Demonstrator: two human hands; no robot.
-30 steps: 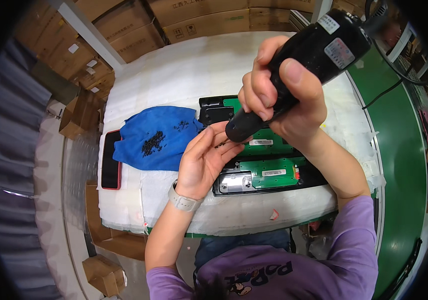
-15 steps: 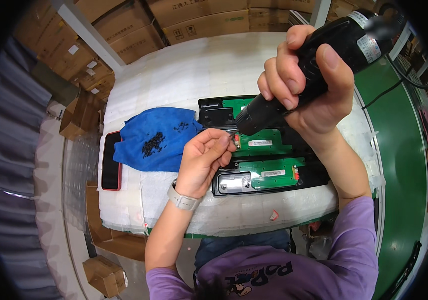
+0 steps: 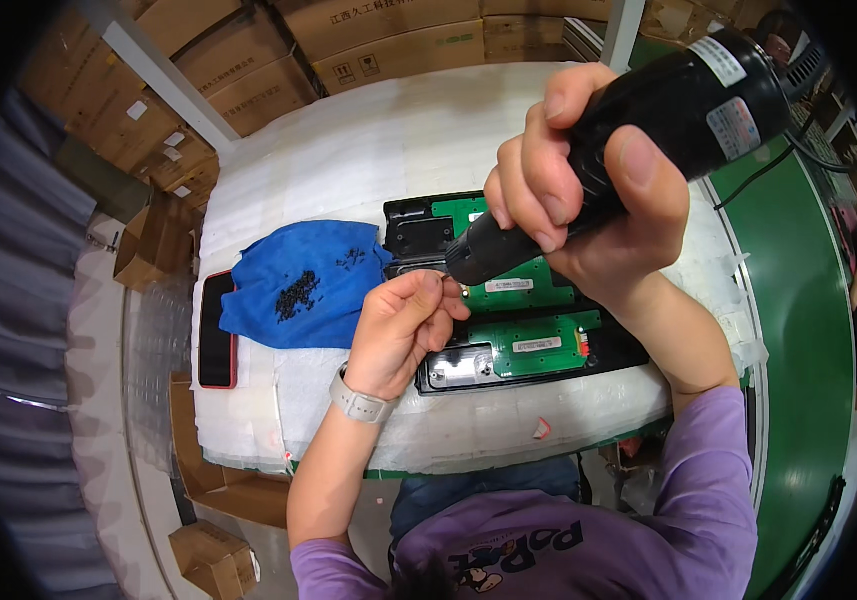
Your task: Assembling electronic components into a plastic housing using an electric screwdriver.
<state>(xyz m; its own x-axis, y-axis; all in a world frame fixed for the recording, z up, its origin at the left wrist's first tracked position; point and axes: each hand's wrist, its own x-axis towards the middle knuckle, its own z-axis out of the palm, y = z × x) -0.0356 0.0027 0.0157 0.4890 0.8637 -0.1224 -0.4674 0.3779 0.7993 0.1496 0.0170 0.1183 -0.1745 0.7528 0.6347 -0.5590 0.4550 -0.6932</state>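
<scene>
My right hand (image 3: 589,180) is wrapped round a black electric screwdriver (image 3: 684,105), its nose slanting down to the left. At that nose my left hand (image 3: 404,315) has thumb and fingers pinched together. What the pinch holds is too small to make out. Beneath both hands lie black plastic housings (image 3: 421,238) with green circuit boards (image 3: 546,340) in them. Left of them, a blue cloth (image 3: 344,310) bears a pile of small black screws (image 3: 298,297). The screwdriver's nose and right hand hide part of the housings.
A phone with a red edge (image 3: 217,330) lies partly under the cloth's left side. White foam sheeting (image 3: 349,150) covers the table. Cardboard boxes (image 3: 399,45) stand behind it. A black cable (image 3: 759,180) hangs at the right beside a green surface (image 3: 799,400).
The screwdriver and my right hand have moved slightly left and down. My left hand stays pinched at the screwdriver's nose. The whole view has shifted a little.
</scene>
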